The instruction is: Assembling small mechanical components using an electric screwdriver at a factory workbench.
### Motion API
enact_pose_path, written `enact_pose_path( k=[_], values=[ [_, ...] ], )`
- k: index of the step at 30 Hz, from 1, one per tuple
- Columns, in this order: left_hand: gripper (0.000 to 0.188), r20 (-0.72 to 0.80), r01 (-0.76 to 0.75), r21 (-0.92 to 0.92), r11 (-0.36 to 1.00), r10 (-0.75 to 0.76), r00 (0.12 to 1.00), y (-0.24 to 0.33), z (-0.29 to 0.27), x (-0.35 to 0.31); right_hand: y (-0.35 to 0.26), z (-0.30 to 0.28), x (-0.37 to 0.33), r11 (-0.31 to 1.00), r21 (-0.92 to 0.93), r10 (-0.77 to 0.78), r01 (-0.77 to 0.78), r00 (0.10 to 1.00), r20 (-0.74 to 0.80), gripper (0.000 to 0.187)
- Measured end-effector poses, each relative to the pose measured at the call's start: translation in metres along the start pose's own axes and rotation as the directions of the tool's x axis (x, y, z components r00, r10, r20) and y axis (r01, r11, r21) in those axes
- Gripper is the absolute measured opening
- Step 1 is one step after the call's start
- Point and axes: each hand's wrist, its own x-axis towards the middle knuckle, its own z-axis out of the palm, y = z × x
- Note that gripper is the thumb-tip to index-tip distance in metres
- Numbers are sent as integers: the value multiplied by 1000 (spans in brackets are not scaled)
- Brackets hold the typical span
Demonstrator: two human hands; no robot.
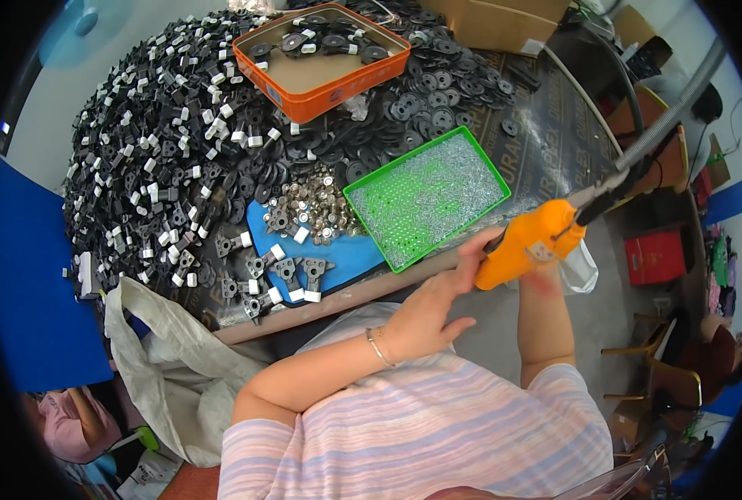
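Note:
An orange power screwdriver (525, 242) is held at the table's near edge, its nose pointing toward my left hand. My right hand (546, 277) is behind the tool and mostly hidden, closed around its body. My left hand (429, 312) reaches across from the left, its fingers stretched up beside the tool's nose and its thumb standing apart. I cannot make out any part between those fingers. Close by lies a green tray (489, 156) filled with small silvery pieces. Several black brackets with white blocks (286, 271) lie by a blue mat (350, 256), which carries a heap of round metal pieces (325, 208).
A large pile of black and white parts (154, 150) covers the table's left. Black discs (437, 96) surround an orange tin (325, 102); a cardboard box (504, 25) stands behind. A ribbed hose (671, 112) comes down at right. A white sack (162, 358) hangs at left. Other people sit nearby.

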Motion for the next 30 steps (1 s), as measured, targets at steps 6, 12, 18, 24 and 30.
enact_pose_path(
  k=[6, 12, 18, 24, 30],
  values=[
    [53, -321, 421, -138, 896, -443, 837, -35, -39, -32, -6, -12, -38, 770, -630, -420, 99, 822, -384, 52],
    [59, -337, 513, -469, 719, -683, 648, -59, -54, 5, -24, -38, -44, 655, -754, -684, 56, 468, -560, 47],
    [52, -303, 567, -518, 641, -757, 579, -36, -67, 26, -22, -41, -54, 645, -760, -686, 83, 502, -527, 44],
    [50, -372, 474, -411, 778, -618, 692, -17, -103, 57, -17, -42, -54, 647, -756, -693, 98, 488, -530, 41],
    [47, -366, 446, -434, 783, -606, 706, -15, -106, 66, -18, -42, -53, 650, -751, -697, 117, 483, -529, 37]
  ],
)
